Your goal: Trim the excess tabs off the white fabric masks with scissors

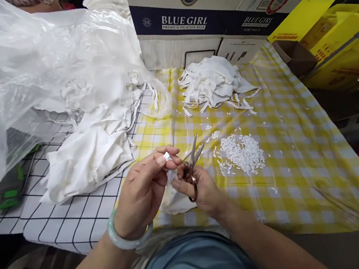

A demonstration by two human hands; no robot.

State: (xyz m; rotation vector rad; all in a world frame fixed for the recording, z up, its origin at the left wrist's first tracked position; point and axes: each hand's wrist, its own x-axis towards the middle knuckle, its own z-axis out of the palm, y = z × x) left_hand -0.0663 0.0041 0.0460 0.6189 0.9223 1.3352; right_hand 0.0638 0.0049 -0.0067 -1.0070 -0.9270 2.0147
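My left hand (pixel 142 187), a pale green bangle at its wrist, pinches the folded end of a white cloth strap (pixel 167 156) between thumb and fingers. Below both hands hangs the white cloth piece (pixel 179 199), partly hidden by them. My right hand (pixel 201 188) is closed around the handles of scissors (pixel 195 155), whose blades stand apart and point away from me, just right of the strap end. Beyond the blades, a heap of small white cut scraps (pixel 243 153) lies on the yellow checked tablecloth (pixel 296 190).
Farther back sits a pile of white strapped cloth pieces (pixel 211 82) before a Blue Girl beer carton (pixel 199 21). More white cloth pieces (pixel 88 154) lie at left, beside a large clear plastic bag (pixel 40 59). Yellow boxes (pixel 332 37) stand at the right.
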